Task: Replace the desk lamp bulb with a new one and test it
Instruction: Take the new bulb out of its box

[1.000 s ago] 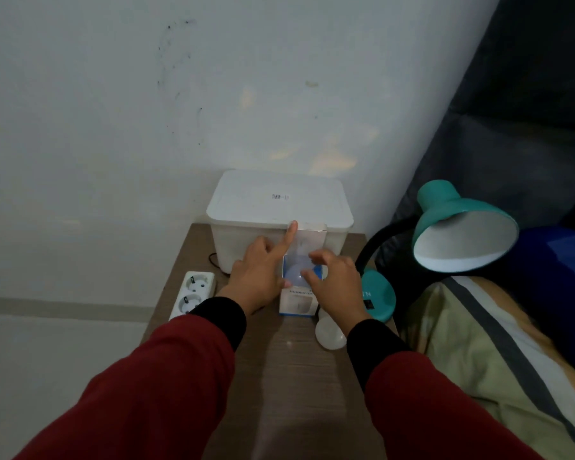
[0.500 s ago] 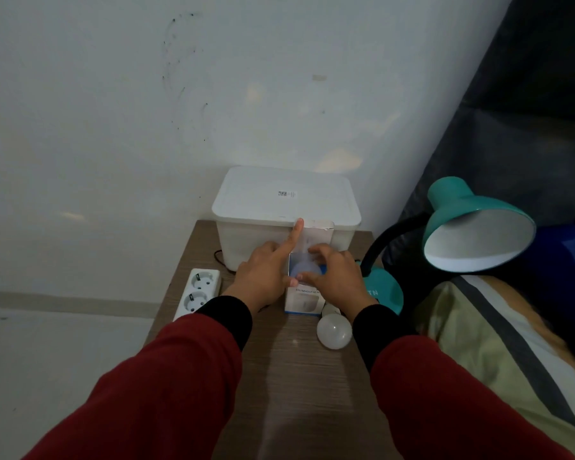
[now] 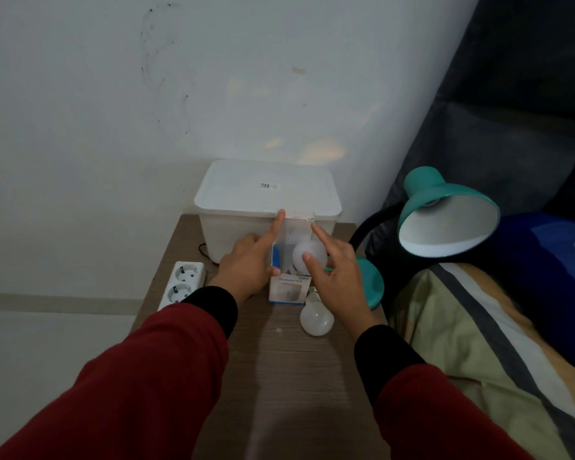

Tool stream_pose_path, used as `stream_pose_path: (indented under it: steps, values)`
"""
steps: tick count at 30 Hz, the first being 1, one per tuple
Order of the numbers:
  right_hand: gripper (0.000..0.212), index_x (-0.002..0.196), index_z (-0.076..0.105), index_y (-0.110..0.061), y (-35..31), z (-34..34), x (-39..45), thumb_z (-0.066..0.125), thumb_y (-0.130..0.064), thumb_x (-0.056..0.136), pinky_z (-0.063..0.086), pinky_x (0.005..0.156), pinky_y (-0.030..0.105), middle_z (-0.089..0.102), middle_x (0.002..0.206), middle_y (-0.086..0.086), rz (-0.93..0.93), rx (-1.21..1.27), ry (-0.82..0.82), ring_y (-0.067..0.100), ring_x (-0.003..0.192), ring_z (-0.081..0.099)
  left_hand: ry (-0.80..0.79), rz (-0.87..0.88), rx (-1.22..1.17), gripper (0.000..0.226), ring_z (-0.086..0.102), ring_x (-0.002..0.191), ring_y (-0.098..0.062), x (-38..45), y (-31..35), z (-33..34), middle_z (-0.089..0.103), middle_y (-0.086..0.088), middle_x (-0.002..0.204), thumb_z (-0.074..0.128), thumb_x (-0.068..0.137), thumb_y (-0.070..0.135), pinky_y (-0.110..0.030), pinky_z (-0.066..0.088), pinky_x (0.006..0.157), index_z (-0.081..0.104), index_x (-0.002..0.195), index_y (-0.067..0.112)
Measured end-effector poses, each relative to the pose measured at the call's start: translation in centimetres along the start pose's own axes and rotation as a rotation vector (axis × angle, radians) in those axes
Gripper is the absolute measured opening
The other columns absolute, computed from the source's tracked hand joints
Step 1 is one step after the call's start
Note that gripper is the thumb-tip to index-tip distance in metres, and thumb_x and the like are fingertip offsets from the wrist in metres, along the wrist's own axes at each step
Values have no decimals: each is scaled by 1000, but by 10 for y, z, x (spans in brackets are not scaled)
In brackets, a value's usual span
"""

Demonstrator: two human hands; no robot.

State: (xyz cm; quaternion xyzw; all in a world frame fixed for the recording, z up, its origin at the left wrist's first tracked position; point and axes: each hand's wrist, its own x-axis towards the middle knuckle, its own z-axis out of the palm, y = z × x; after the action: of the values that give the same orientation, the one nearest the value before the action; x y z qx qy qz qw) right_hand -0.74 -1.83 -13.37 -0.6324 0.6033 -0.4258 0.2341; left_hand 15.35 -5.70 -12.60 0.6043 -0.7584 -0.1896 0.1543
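Pale wall [image 3: 113, 94] far ahead of both hands, scuffed with dark marks, dimly lit. Beyond the right hand [image 3: 339, 280], striped bedding [image 3: 478, 343] and something dark and blue. Under both forearms, a narrow wood-grain table [image 3: 279, 376], bare near the body. Just past the fingertips, against the wall, a lidded white storage bin [image 3: 266, 200]. Up and out from the right hand, a teal desk lamp [image 3: 445, 214], shade tipped open toward the camera, no bulb visible in the socket; teal base tucked just behind that wrist. Outside the left hand [image 3: 246, 263], a white power strip [image 3: 181, 283].

Between the hands, a small carton [image 3: 287, 287], top flap raised. Left hand steadying it: index finger stretched up along the flap, other fingers curled at the carton's side. Right hand loosely spread, thumb and fingers around the dome of the new bulb [image 3: 309, 254], which sits partly out of the carton mouth; a firm pinch not certain. Under the right palm, loose on the table, an old bulb [image 3: 316, 322] lying on its side.

Risks, as judgement: smooth glass slipping from so light a hold; carton tipping or lifting with the bulb if the left hand eases off; right wrist nudging the loose bulb and rolling it toward the table edge by the bed.
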Motion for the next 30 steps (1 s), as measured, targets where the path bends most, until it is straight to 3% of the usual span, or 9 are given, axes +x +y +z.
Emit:
stream_pose_path:
  steps: [4, 6, 8, 11, 15, 17, 21, 25, 30]
  values:
    - [40, 136, 46, -32, 1, 4, -6, 42, -21, 98, 30, 84, 3, 41, 120, 0, 16, -4, 26, 5, 104, 39, 15, -22, 12, 108, 43, 122, -26, 0, 1, 1, 46, -11, 129, 67, 83, 29, -48, 42, 101, -24, 136, 54]
    - [37, 131, 53, -26, -1, 6, -7, 35, -20, 99, 31, 81, 2, 44, 119, 1, 64, 40, 80, 5, 103, 40, 28, -27, 12, 107, 43, 122, -26, -1, 2, 1, 45, -9, 130, 67, 83, 29, -47, 43, 100, -21, 137, 54]
    - [31, 117, 55, -26, -3, 7, -7, 31, -24, 97, 35, 79, 8, 51, 115, 6, 99, 114, 177, 12, 101, 46, 46, -29, 6, 106, 44, 120, -25, -2, 2, 1, 44, -9, 129, 68, 82, 29, -47, 44, 99, -18, 139, 53]
    - [6, 102, 46, -29, -6, 5, -7, 43, -30, 97, 41, 72, 13, 54, 105, 6, 105, 155, 310, 22, 99, 54, 73, -32, 0, 106, 46, 117, -23, -4, 4, 1, 41, -8, 130, 69, 82, 26, -45, 46, 97, -15, 140, 52]
    - [32, 99, 49, -39, -8, 1, -7, 58, -58, 75, 58, 74, 42, 52, 104, -4, 177, 219, 473, 19, 95, 59, 156, 13, 26, 111, 51, 108, -20, -11, 9, 1, 39, -8, 130, 71, 80, 20, -39, 52, 88, -16, 141, 50]
    - [38, 101, 52, -43, -10, -3, -9, 60, -63, 70, 59, 73, 45, 48, 104, -7, 209, 229, 495, 18, 96, 59, 207, 54, 67, 111, 52, 103, -19, -15, 11, 1, 41, -8, 127, 72, 79, 19, -36, 53, 84, -14, 143, 47]
    - [28, 95, 54, -39, -12, -9, -12, 66, -54, 75, 59, 72, 45, 46, 101, -4, 231, 218, 529, 16, 92, 57, 277, 125, 162, 79, 49, 113, -20, -21, 8, 5, 43, -7, 130, 66, 84, 28, -36, 51, 89, 18, 147, 37]
    - [44, 101, 57, -30, -12, -12, -14, 59, -62, 72, 58, 73, 46, 52, 101, -2, 244, 211, 550, 17, 91, 58, 297, 157, 177, 42, 53, 113, -22, -22, 7, 14, 54, -6, 126, 62, 87, 32, -38, 50, 84, 57, 128, 27]
    - [47, 102, 54, -30, -6, -12, -16, 54, -65, 71, 59, 72, 46, 57, 100, -2, 246, 210, 536, 20, 93, 61, 306, 154, 122, 31, 54, 111, -24, -26, 10, 19, 60, -4, 121, 61, 88, 24, -39, 50, 85, 65, 119, 22]
